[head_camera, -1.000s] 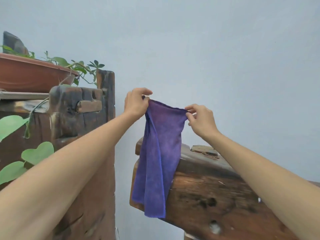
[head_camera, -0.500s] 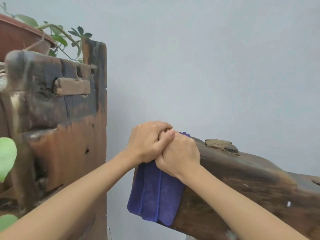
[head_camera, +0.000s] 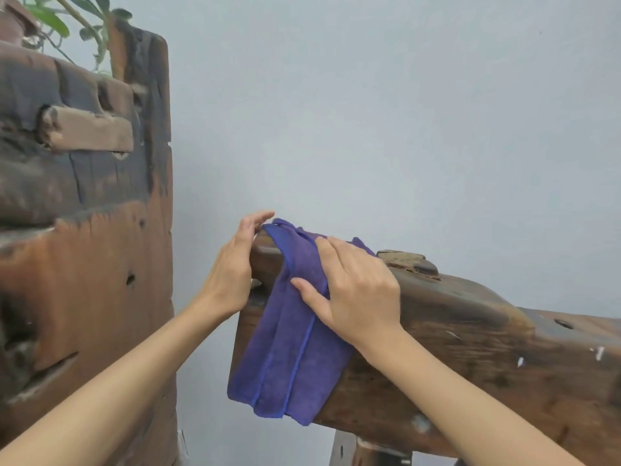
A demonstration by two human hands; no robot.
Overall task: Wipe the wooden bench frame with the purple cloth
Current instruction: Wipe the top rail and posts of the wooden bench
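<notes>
- cloth (head_camera: 295, 334) hangs folded over the bench beam's (head_camera: 470, 334) left end
- right hand (head_camera: 353, 290) presses flat on it, fingers straight
- left hand (head_camera: 232, 274) open, touching the beam end beside the cloth

We see a tall weathered wooden post (head_camera: 84, 230) at the left, a wooden peg (head_camera: 89, 132) set through its upper part. Green plant leaves (head_camera: 50, 15) show above the post; a pale grey wall (head_camera: 403, 112) stands behind it.

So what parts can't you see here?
Head view only:
- Wooden beam: its top end lies under the purple cloth and the right hand; its far end leaves the right edge.
- Left hand: its fingertips curl behind the beam end.
- Plant: cut off at the top edge.
</notes>
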